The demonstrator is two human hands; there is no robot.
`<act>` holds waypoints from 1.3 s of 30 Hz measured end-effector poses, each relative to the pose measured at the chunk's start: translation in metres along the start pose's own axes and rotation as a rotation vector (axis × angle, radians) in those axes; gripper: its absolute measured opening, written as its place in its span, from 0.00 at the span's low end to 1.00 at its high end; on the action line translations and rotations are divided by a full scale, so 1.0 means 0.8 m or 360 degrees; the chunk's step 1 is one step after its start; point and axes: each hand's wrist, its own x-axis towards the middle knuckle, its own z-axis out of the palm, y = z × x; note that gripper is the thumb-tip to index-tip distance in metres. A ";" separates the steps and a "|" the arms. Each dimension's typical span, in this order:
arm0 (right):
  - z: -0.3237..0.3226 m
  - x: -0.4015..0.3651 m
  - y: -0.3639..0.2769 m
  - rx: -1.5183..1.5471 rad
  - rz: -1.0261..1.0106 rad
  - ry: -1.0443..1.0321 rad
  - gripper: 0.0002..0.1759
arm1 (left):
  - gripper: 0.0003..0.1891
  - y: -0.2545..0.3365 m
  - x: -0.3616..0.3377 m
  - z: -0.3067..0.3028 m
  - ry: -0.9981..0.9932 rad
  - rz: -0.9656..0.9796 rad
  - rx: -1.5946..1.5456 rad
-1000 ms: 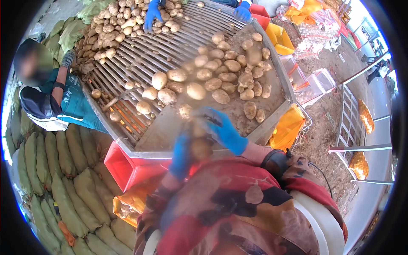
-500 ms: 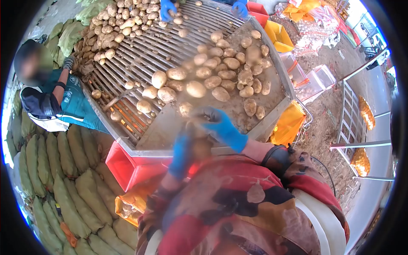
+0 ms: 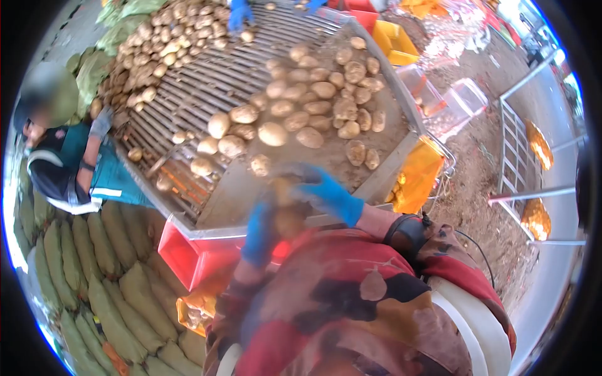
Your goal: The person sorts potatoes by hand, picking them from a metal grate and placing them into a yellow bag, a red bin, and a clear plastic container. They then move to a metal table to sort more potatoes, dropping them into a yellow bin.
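Both of my hands wear blue gloves with dark palms and are near the front edge of the metal sorting table (image 3: pixel 216 233). My left hand (image 3: pixel 260 232) is curled around a blurred potato (image 3: pixel 289 222) just above my lap. Against another blurred potato (image 3: pixel 282 190), my right hand (image 3: pixel 323 193) bends its fingers, and they look closed on it. Beyond them, many loose potatoes (image 3: pixel 310 137) lie on the flat plate and the slatted part of the table.
A co-worker (image 3: pixel 59 144) stands at the left edge, near a potato heap (image 3: pixel 175 37). Another person's blue-gloved hand (image 3: pixel 238 15) is at the top. Red crate (image 3: pixel 194 254), orange bag (image 3: pixel 419 172) and yellow crate (image 3: pixel 395 42) border the table; full sacks (image 3: pixel 119 307) lie lower left.
The view has shifted slightly, so the table and potatoes appear a little further left. The co-worker's head and hand have moved. My hands remain close together with the blurred potatoes.
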 end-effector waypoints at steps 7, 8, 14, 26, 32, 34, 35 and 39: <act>-0.012 -0.031 0.018 0.0088 0.0251 0.0457 0.23 | 0.21 -0.002 0.016 0.017 -0.0127 0.0172 0.0664; -0.010 -0.040 -0.002 0.0110 0.0361 0.0495 0.25 | 0.20 -0.002 0.021 0.020 -0.0155 0.0118 0.0639; -0.052 -0.085 0.002 -0.1232 -0.0368 0.1234 0.18 | 0.22 -0.009 0.055 0.110 -0.0164 -0.0155 0.0512; -0.242 -0.272 0.032 -0.0656 0.0241 0.2226 0.16 | 0.21 -0.030 0.101 0.212 -0.0964 -0.0961 0.0295; -0.246 -0.135 -0.002 -0.1400 0.0013 0.1694 0.24 | 0.21 -0.040 0.099 0.120 -0.0665 -0.0371 0.0902; -0.260 -0.075 0.004 -0.1922 -0.0248 0.1473 0.27 | 0.22 -0.022 0.086 0.104 -0.0508 -0.0436 0.0718; -0.263 -0.046 0.002 -0.2217 -0.0450 0.1340 0.28 | 0.22 -0.015 0.079 0.096 -0.0430 -0.0468 0.0623; -0.259 0.033 0.007 -0.2378 0.0013 0.1062 0.29 | 0.23 -0.011 0.060 0.060 -0.0177 -0.0394 0.0551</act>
